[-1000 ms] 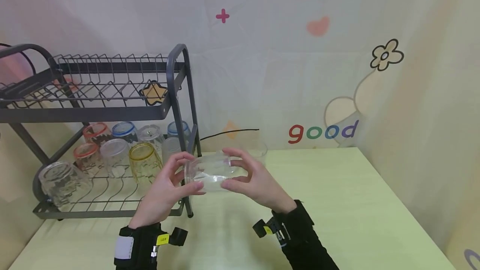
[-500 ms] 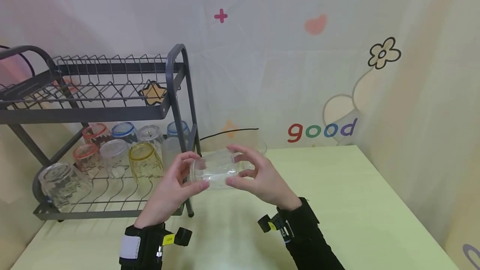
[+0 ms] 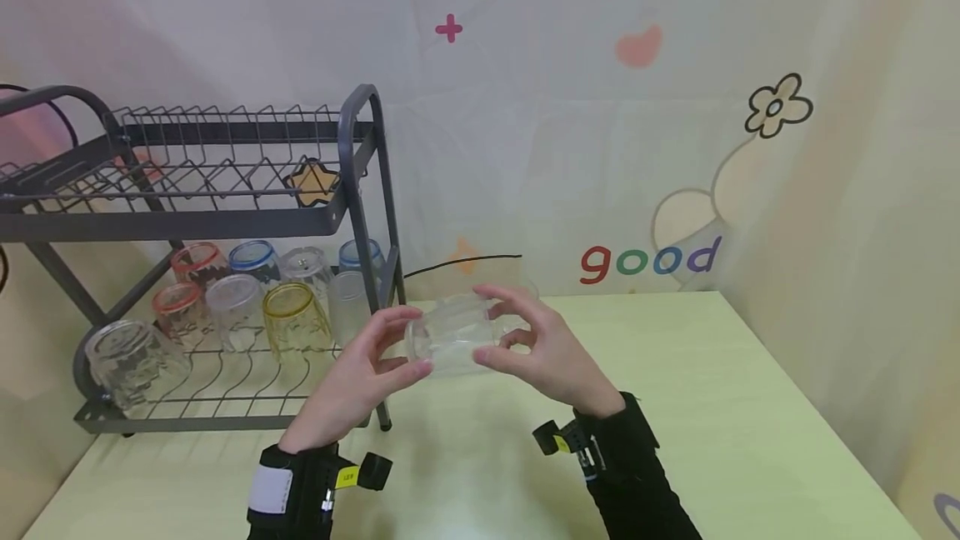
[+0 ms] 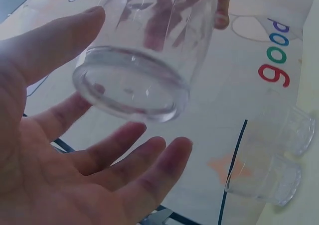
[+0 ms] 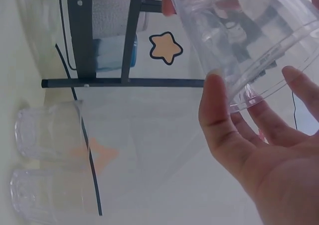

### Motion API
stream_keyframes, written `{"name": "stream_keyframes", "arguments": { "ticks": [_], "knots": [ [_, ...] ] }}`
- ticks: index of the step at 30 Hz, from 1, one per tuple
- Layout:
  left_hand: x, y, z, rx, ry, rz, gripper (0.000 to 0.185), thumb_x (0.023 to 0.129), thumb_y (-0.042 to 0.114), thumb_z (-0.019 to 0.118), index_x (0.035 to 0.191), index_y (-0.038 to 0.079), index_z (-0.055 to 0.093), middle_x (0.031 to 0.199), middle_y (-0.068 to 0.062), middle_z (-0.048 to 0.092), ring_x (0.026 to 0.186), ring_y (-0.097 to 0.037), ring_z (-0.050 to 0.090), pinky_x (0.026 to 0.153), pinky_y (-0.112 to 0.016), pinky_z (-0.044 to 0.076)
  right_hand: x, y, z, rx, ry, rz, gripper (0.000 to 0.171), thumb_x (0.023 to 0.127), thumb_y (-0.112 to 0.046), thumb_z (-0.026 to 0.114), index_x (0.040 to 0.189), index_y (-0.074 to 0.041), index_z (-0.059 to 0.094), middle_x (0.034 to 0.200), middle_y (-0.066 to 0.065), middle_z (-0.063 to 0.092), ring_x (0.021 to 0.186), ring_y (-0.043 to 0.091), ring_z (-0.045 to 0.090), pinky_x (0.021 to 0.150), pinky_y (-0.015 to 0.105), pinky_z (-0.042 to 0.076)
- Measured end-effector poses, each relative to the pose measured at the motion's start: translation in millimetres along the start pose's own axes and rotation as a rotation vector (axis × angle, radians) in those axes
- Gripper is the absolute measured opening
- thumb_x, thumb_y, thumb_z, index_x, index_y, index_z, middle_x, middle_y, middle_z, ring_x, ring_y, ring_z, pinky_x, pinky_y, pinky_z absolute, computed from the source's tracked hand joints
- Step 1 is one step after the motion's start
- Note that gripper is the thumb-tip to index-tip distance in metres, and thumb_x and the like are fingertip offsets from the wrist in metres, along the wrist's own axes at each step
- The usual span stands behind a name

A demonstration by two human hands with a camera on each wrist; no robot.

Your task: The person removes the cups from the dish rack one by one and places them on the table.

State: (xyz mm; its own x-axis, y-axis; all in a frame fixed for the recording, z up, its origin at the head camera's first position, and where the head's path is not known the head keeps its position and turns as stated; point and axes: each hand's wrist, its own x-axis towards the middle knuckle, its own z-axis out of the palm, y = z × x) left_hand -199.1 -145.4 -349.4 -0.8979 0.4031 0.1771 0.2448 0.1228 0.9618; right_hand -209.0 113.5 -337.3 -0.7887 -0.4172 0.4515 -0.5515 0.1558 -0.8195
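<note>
A clear drinking glass (image 3: 454, 337) lies on its side in the air between my two hands, above the table. My left hand (image 3: 356, 377) has its thumb and index finger about the thick base (image 4: 130, 85), its other fingers spread behind. At the opposite end, my right hand (image 3: 542, 348) holds the glass near the rim (image 5: 279, 68) between thumb and fingers. Both wrists carry black straps with small cameras.
A dark two-tier wire rack (image 3: 172, 227) stands at the left, with several upside-down glasses, such as a yellow one (image 3: 295, 319), on its lower shelf. Two clear glasses (image 5: 50, 130) (image 5: 52, 195) stand on the pale table (image 3: 675, 407) by the back wall.
Both hands and the glass have shifted a little to the right. The grip stays much the same, and the rack and its glasses have not moved.
</note>
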Motion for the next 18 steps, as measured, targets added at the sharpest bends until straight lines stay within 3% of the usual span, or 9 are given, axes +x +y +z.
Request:
{"name": "stream_keyframes", "arguments": {
  "ticks": [9,14,18],
  "knots": [
    [2.6,-4.6,4.5,0.134,0.028,-0.024,0.064,0.090,0.029,0.073,0.144,0.019,0.040,0.143,-0.005,0.044,0.131,-0.026,0.044,0.101,-0.044,0.045,-6.5,-1.5,-24.8,-0.079,0.079,0.053,0.064,0.088,-0.020,0.075,0.144,-0.030,0.046,0.139,-0.005,0.046,0.121,0.019,0.047,0.088,0.036,0.054],
    [0.4,-3.4,9.9,0.211,-0.109,-0.026,0.049,0.093,0.034,0.068,0.138,0.021,0.050,0.134,0.000,0.054,0.126,-0.021,0.049,0.102,-0.048,0.042,-11.4,-2.6,-41.0,-0.057,0.128,0.124,0.065,0.088,-0.023,0.075,0.144,-0.034,0.045,0.142,-0.004,0.044,0.116,0.021,0.054,0.086,0.037,0.054],
    [-0.8,-4.0,16.6,0.239,-0.187,-0.009,0.045,0.095,0.037,0.065,0.136,0.024,0.051,0.130,0.003,0.056,0.123,-0.017,0.051,0.099,-0.047,0.042,-17.2,-2.5,-51.0,-0.132,0.181,0.154,0.067,0.087,-0.029,0.077,0.144,-0.037,0.043,0.144,-0.009,0.042,0.115,0.017,0.055,0.084,0.033,0.054]
  ]
}}
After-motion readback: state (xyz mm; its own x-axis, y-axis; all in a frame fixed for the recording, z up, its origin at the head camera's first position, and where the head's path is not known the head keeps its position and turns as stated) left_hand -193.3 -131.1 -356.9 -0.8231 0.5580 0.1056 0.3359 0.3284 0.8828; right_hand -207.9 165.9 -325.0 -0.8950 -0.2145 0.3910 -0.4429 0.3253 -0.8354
